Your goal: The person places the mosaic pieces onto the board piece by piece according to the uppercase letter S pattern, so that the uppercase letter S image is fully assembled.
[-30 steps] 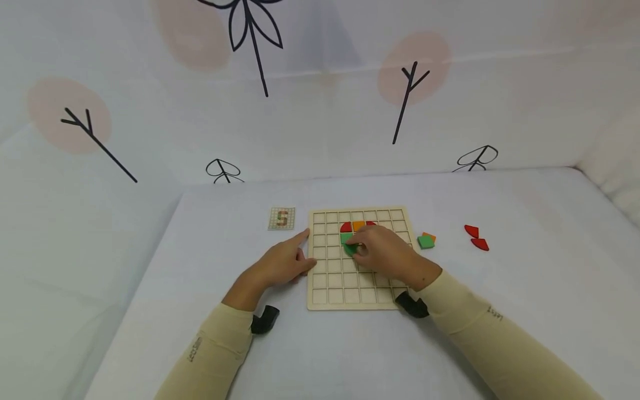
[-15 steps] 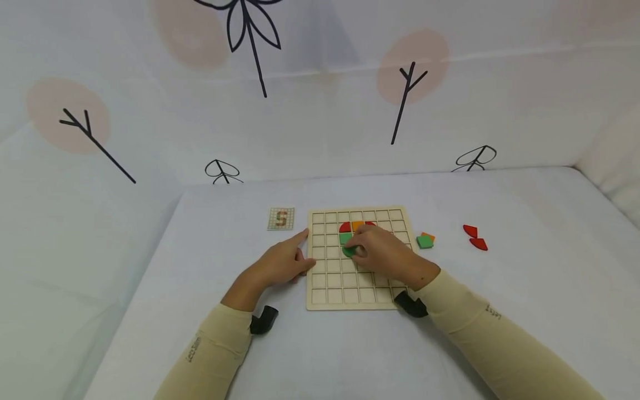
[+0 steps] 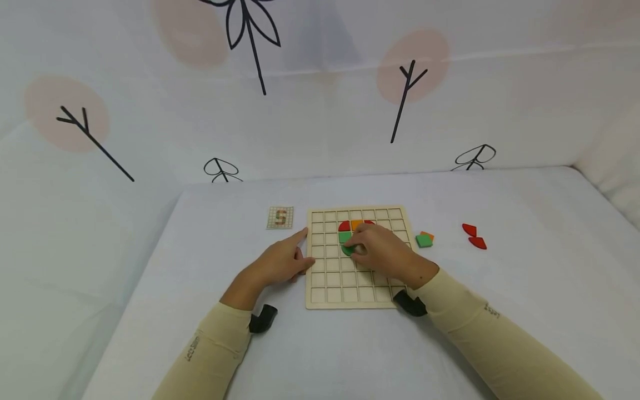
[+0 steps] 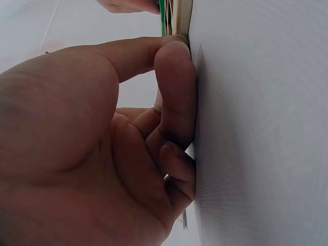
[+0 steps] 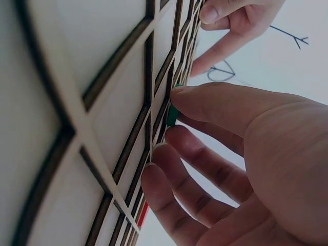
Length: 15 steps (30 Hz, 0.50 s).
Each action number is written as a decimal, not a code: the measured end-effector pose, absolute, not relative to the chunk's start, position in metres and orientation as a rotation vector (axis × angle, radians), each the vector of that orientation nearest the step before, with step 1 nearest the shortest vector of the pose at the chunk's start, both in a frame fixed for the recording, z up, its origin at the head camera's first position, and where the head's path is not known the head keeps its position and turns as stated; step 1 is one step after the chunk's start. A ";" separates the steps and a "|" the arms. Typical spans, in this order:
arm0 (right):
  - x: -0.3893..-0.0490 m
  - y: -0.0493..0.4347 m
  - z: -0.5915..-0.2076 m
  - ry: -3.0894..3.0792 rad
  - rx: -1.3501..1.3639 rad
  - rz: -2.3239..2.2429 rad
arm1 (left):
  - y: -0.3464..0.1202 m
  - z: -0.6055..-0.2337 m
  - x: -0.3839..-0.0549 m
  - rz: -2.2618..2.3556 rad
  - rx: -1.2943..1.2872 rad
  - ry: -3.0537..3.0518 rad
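Head view forward-down, 2 close wrist views, board [image 3: 333, 265] in all

Green piece [image 3: 347, 251]: partly covered by the right hand [image 3: 385, 253].
Red piece near the knuckles [image 3: 369, 222]: lower part is hidden.
Loose orange piece [image 3: 429, 235]: partly covered by the green square [image 3: 424, 241].
Card [image 3: 280, 218]: small details cannot be read.
Sleeves [image 3: 200, 355]: cut by the lower edge.

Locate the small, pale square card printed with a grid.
In the head view, the card lies on the white table, just left of the pale wooden grid board's far left corner, beyond the person's bare left hand.
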State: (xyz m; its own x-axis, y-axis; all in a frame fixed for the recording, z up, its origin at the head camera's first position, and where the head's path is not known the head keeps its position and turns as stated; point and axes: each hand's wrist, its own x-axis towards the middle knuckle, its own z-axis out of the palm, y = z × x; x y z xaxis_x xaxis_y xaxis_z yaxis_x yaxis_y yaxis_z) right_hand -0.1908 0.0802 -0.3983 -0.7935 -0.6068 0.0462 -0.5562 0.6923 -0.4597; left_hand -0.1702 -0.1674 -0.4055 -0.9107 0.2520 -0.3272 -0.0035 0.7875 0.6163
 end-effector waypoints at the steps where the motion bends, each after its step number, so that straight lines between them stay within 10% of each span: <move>1: -0.190 0.081 -0.398 2.791 -0.959 -0.701 | -0.167 -0.405 -0.170 0.892 0.188 2.582; 15: -0.190 0.080 -0.396 2.792 -0.984 -0.664 | -0.167 -0.406 -0.170 0.888 0.191 2.582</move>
State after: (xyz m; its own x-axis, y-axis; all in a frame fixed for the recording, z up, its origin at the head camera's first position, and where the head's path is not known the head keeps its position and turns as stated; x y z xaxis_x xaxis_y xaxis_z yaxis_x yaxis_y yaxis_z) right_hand -0.1900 0.0799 -0.3963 -0.7845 -0.6187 0.0421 -0.5714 0.6948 -0.4368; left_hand -0.1702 -0.1671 -0.4061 -0.9097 0.2542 -0.3282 -0.0014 0.7886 0.6148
